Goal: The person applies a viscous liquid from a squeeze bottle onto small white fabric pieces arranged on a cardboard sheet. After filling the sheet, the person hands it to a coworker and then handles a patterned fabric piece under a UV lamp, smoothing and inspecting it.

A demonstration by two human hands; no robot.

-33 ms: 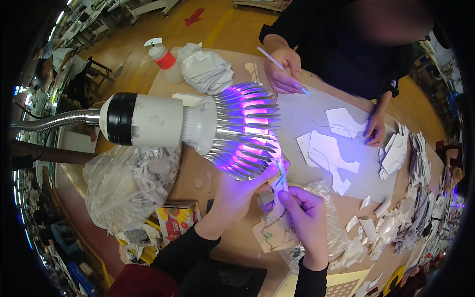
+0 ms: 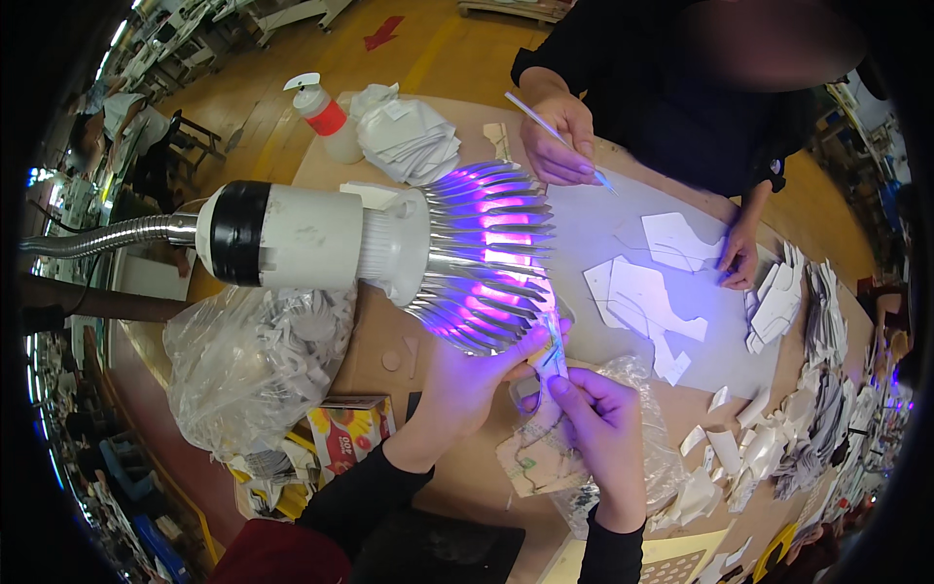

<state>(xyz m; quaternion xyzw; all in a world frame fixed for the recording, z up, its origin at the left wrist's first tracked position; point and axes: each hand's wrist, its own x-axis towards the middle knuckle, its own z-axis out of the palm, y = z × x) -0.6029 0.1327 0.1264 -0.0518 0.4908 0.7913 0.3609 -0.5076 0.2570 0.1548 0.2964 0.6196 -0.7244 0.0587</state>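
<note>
A narrow, pale cut piece with a coloured line pattern (image 2: pixel 540 465) is stretched between my two hands. My left hand (image 2: pixel 457 384) pinches its upper part, right against the rim of a finned silver lamp (image 2: pixel 486 255) that glows purple. Lower down, my right hand (image 2: pixel 605 423) grips the same piece between thumb and fingers. The piece's top end lies in purple light at the lamp's mouth, and its wide end hangs below my fingers. Some of my left fingers are hidden behind the lamp and the piece.
Opposite, a person holds a thin pen-like brush (image 2: pixel 533 114) above white cut pieces (image 2: pixel 647 297) on a grey sheet. A pump bottle (image 2: pixel 338 146) and stacked pieces (image 2: pixel 404 136) stand behind the lamp. Plastic bag (image 2: pixel 258 375) and box (image 2: pixel 350 435) lie left; scraps (image 2: pixel 764 453) right.
</note>
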